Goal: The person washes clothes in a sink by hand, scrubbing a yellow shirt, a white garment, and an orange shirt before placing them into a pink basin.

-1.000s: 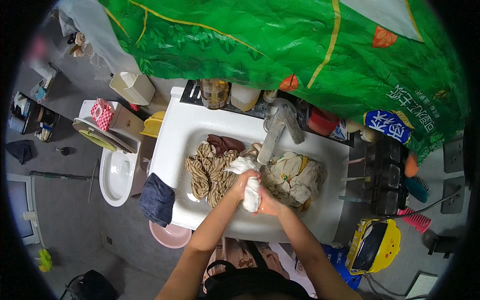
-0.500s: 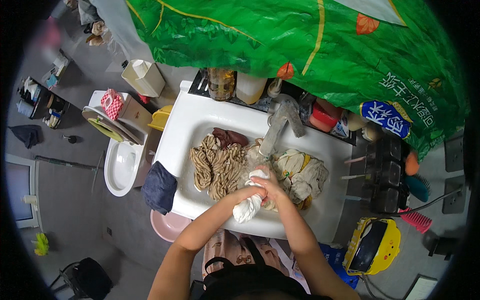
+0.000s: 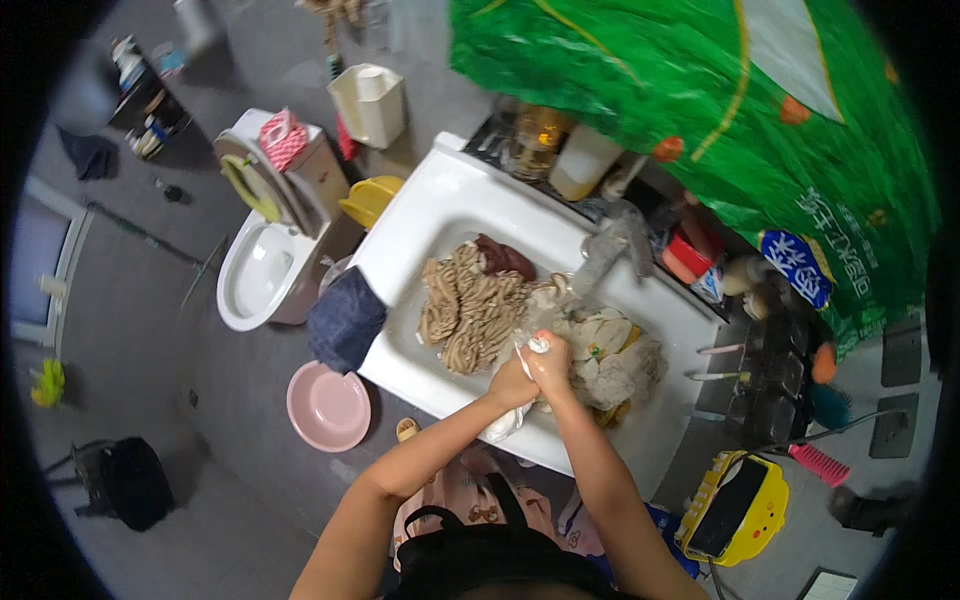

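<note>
Over the front of the white sink point(image 3: 405, 390) my two hands are closed side by side on a wet white cloth point(image 3: 506, 426). My left hand point(image 3: 513, 384) grips its lower part, and a loose end hangs below it toward the sink's front edge. My right hand point(image 3: 549, 364) is wrapped round the upper part, where a bit of white bulges out. Behind my hands is the grey faucet point(image 3: 603, 255). In the basin, a striped beige garment point(image 3: 470, 310) and a brown cloth point(image 3: 503, 258) lie left; pale and yellow wet clothes point(image 3: 620, 365) lie right.
A dark blue cloth point(image 3: 346, 318) hangs over the sink's left corner. Bottles, including an amber one point(image 3: 540, 140), line the back ledge. A big green plastic bag point(image 3: 690, 90) overhangs the back right. A pink basin point(image 3: 328, 408) stands on the floor; a toilet point(image 3: 262, 270) is left.
The view has turned and shifted, so the sink appears slanted and the pink basin shows fully. My hands have drawn tighter round the white cloth, and less of it shows.
</note>
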The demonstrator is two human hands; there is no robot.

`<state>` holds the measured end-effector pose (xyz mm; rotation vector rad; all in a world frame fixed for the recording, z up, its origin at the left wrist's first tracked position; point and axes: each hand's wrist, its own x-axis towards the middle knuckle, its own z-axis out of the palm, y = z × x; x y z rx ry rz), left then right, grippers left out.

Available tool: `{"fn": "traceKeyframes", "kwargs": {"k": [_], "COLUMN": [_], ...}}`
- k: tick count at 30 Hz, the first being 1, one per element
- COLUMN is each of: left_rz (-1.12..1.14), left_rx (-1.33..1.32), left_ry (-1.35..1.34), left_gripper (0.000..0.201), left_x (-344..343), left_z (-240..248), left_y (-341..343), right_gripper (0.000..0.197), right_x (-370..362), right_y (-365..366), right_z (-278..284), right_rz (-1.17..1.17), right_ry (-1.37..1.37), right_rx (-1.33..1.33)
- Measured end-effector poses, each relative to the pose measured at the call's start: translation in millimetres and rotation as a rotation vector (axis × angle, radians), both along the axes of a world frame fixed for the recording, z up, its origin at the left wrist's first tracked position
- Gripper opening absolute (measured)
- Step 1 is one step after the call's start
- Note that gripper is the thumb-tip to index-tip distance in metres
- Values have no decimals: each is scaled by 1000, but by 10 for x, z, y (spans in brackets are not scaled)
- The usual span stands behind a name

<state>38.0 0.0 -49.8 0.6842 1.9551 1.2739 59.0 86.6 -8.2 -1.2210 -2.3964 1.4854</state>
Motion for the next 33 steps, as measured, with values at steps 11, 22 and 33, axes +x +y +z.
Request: {"fn": "traceKeyframes", "kwargs": {"k": [11, 22, 33], "left_rz": [904, 1456, 1054], "left_rx": [432, 393, 128], "left_ry": [-273, -581, -439], "left_gripper": [66, 80, 56], "left_x": [-179, -46, -297], "left_z": [135, -957, -1131], "left_y": [-3099, -5178, -4521], "right_gripper": [52, 38, 31], "right_x": [-637, -428, -453], "right_y": [-2786, -4357, -3853], "right_z": [-320, -897, -807], "right_rz": [456, 556, 330], "right_ry": [243, -258, -4], "right_rx": [-894, -699, -730]}}
